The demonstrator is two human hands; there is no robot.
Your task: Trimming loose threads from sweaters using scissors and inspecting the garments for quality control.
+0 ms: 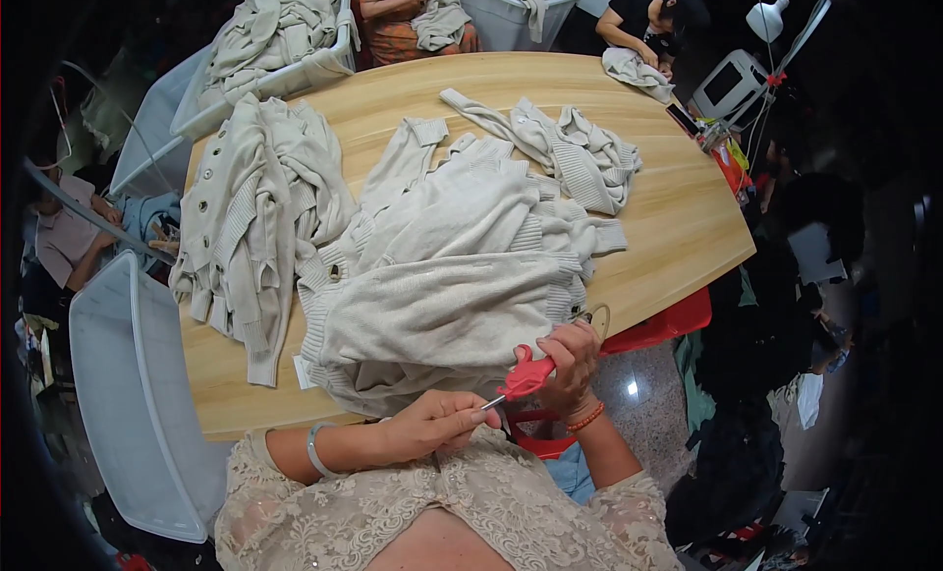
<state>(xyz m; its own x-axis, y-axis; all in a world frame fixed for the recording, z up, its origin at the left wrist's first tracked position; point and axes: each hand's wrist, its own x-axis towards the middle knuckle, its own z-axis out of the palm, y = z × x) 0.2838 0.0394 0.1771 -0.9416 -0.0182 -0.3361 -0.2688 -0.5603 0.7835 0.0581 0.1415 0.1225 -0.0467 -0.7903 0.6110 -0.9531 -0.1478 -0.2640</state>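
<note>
A cream knitted cardigan (442, 306) lies spread over the near edge of the wooden table (678, 217), with more cream knitwear under it. My right hand (570, 360) grips small red thread snips (526, 376) at the garment's lower edge. My left hand (432, 424) sits just below the hem, fingers pinched together right at the snips' metal tip; what it pinches is too small to tell. A pale bangle is on my left wrist and an orange bead bracelet on my right.
A stack of cream cardigans (255, 207) lies at the table's left, another crumpled one (580, 148) at the back right. White plastic bins (128, 394) stand at my left and behind the table. Other people (648, 21) handle garments at the far side and the left.
</note>
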